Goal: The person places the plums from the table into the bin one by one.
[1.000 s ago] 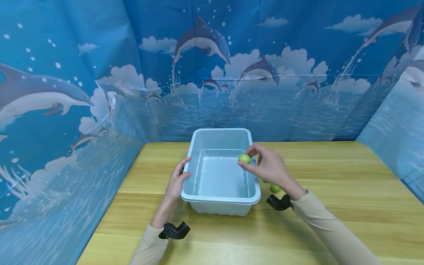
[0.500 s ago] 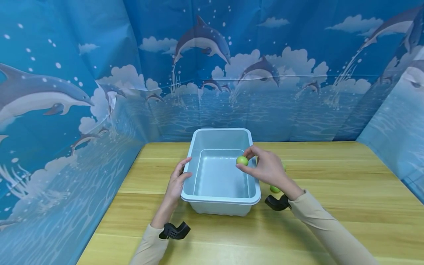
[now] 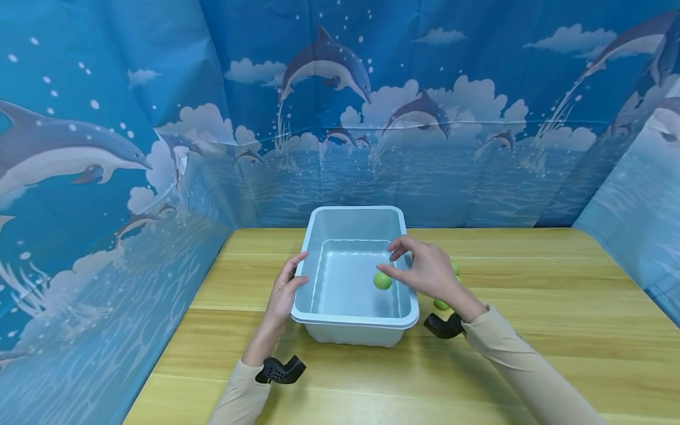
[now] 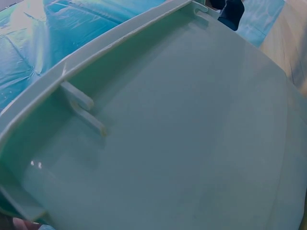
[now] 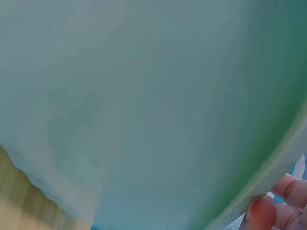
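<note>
A pale blue plastic tub (image 3: 353, 322) stands on the table, its long sides running away from me. My left hand (image 3: 280, 298) grips its left rim, thumb and fingers at the edge. Over the right rim, my right hand (image 3: 427, 268) has thumb and fingers parted with nothing between them. Just below the thumb is a small round green fruit like a lime (image 3: 382, 281), inside the tub's outline; whether it touches the bottom I cannot tell. The left wrist view is filled by the tub's outer wall (image 4: 182, 124). In the right wrist view, fingertips (image 5: 263, 213) show past the rim.
More green fruits (image 3: 441, 304) lie on the wooden table (image 3: 531, 307) right of the tub, partly behind my right hand and wrist. A blue dolphin-print sheet (image 3: 340, 171) hangs behind the table and along its sides.
The lime-like fruit has left my right hand's pinch and dropped lower in the tub. The right thumb and fingers have spread after a slight shift left. My left hand stays on the rim.
</note>
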A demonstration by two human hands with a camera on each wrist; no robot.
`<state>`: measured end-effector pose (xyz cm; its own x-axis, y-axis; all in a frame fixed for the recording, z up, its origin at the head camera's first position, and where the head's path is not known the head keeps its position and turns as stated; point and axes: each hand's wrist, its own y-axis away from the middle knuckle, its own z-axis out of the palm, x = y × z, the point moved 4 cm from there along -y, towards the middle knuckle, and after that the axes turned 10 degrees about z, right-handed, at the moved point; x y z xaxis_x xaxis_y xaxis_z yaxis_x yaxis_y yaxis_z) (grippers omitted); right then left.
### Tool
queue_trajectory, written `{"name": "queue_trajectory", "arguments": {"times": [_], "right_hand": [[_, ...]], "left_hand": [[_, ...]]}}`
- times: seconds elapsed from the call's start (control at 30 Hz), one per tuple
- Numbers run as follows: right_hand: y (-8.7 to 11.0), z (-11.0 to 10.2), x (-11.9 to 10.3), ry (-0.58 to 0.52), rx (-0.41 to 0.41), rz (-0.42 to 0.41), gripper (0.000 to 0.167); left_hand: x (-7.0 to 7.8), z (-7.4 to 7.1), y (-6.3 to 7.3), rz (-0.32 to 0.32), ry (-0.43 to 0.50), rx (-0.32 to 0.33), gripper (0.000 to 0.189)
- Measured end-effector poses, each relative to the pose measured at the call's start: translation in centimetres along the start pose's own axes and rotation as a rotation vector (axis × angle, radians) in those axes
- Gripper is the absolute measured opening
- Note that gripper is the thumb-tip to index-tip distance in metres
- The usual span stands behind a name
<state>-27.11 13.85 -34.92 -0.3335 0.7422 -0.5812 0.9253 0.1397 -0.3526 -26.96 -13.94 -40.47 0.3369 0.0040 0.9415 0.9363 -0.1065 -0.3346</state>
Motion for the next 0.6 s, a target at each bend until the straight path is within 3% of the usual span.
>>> {"name": "queue_trajectory", "arguments": {"times": [0.3,0.6], "right_hand": [[0.5,-0.6,1.3,-0.048,0.1,0.032,0.024],[1.5,-1.9,4.6,-0.103,0.165,0.109,0.023]], "left_hand": [[0.0,0.0,0.1,-0.01,0.003,0.006,0.048],[0.2,0.1,0.1,-0.032,0.013,0.007,0.048]]}}
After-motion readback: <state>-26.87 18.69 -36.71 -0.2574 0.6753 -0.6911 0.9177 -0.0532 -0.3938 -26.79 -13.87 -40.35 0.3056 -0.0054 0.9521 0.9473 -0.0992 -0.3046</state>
